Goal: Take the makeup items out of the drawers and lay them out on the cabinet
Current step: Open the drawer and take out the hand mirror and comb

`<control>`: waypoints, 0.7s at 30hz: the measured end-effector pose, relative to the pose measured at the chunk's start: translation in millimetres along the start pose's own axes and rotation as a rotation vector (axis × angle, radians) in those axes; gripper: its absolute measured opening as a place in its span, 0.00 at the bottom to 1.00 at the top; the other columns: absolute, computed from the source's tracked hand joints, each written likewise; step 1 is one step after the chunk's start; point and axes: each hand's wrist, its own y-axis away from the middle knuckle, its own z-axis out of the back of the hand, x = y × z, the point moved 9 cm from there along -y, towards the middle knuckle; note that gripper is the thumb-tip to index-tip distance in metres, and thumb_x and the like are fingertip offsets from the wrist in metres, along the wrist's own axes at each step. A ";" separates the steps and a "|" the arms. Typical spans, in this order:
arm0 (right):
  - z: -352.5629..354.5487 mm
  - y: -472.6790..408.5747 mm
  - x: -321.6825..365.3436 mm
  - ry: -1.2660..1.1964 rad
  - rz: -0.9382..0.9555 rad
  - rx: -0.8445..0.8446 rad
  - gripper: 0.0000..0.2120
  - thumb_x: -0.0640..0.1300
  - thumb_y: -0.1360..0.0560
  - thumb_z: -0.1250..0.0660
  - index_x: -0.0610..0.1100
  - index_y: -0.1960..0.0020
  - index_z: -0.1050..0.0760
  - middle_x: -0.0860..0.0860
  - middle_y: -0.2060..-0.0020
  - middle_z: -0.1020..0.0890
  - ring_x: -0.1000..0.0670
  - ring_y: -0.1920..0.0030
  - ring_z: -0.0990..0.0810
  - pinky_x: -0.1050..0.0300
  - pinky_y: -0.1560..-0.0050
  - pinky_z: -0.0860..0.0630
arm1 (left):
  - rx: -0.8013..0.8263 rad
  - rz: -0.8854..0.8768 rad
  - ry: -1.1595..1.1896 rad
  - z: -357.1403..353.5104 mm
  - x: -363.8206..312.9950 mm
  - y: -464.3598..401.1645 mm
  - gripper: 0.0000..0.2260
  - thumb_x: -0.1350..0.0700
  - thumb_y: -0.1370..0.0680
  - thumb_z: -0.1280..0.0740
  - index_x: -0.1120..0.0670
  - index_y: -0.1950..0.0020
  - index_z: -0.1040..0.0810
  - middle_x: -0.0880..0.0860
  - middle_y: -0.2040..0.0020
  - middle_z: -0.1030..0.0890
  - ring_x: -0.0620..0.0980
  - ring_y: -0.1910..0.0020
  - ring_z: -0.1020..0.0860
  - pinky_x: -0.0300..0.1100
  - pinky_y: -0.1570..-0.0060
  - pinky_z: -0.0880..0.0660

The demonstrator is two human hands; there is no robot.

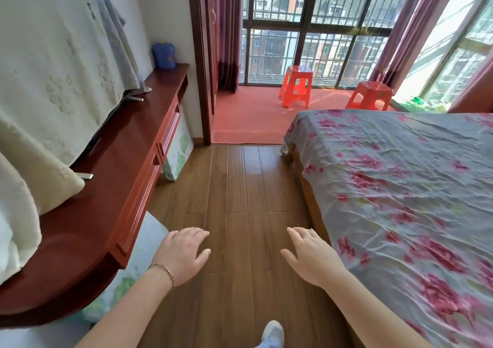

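A long red wooden cabinet (117, 155) runs along the left wall, with shut drawers (138, 201) in its front. No makeup item shows anywhere. My left hand (181, 254) hovers palm down over the wooden floor, fingers straight and holding nothing, just right of the cabinet's near end. A bracelet circles its wrist. My right hand (310, 257) hangs level with it, also flat and empty, close to the bed's edge.
A cream cloth (53, 80) drapes a large object on the cabinet top. A blue pot (165, 55) stands at the cabinet's far end. A bed with a flowered sheet (400, 187) fills the right. Two red stools (296, 86) stand by the windows. Wooden floor (240, 187) runs between.
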 end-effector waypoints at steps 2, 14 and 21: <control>8.4 -30.6 -10.7 -0.005 0.015 0.000 0.28 0.58 0.21 0.49 0.49 0.24 0.48 0.52 0.25 0.42 0.48 0.24 0.48 0.55 0.27 0.47 | 0.005 0.021 0.001 0.2 -0.4 -30.0 0.22 0.42 0.21 0.48 0.44 0.28 0.38 0.42 0.29 0.35 0.42 0.29 0.39 0.42 0.30 0.44; 56.2 -203.7 -63.2 0.104 0.218 0.030 0.27 0.56 0.20 0.51 0.48 0.24 0.50 0.51 0.24 0.44 0.49 0.24 0.50 0.55 0.26 0.55 | -0.038 0.275 -0.023 30.6 40.5 -179.4 0.22 0.43 0.22 0.46 0.46 0.29 0.37 0.44 0.29 0.34 0.43 0.29 0.38 0.43 0.31 0.41; 75.4 -269.5 -20.3 0.147 0.433 -0.003 0.27 0.55 0.20 0.49 0.46 0.24 0.48 0.51 0.27 0.39 0.50 0.26 0.44 0.57 0.27 0.51 | -0.067 0.366 0.010 33.3 55.1 -208.3 0.22 0.41 0.22 0.47 0.45 0.29 0.36 0.44 0.29 0.34 0.44 0.30 0.37 0.44 0.31 0.39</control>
